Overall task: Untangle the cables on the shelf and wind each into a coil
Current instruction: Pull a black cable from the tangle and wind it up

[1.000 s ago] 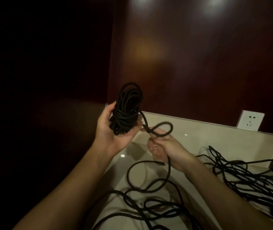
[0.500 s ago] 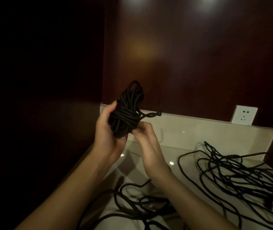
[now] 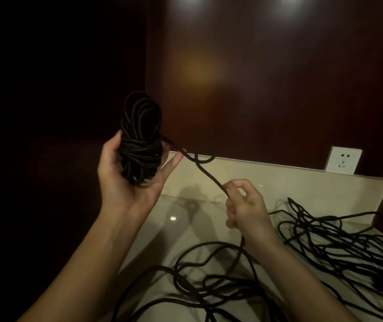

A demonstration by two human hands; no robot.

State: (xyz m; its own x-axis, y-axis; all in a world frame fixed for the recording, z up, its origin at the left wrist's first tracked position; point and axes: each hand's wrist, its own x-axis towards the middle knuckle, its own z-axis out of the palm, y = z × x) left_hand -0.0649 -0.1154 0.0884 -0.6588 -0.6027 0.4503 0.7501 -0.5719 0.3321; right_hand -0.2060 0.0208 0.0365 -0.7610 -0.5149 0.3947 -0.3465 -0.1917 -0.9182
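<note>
Roughly midway, judging by how things lie. Spread across the pale shelf (image 3: pixel 209 219): a loose pile of black cable (image 3: pixel 339 242) toward the right edge, not yet sorted, and more slack loops (image 3: pixel 209 280) sprawled along the near edge. Cannot tell whether these are one cable or several. Held up above the shelf's left back corner: a fat coil (image 3: pixel 140 138), wound lengthwise and cinched round its middle with several crosswise turns, so mostly finished but not tied off. Running from that coil down and right: a free strand (image 3: pixel 205 174), kinked into a small loop just beside the back edge, then on into the near slack. Left to do, by this reading: wind in the rest of that strand, secure the end, then free and coil the right-hand pile.

Left hand (image 3: pixel 127 180) cupped under the coil, thumb on its left side, fingers (image 3: pixel 173 162) fairly straight along its right. Right hand (image 3: pixel 244 205) curled narrowly, pinching the strand above the shelf's middle.

No containers in view; only a white wall socket (image 3: pixel 342 160) above the back edge, nothing plugged in.
</note>
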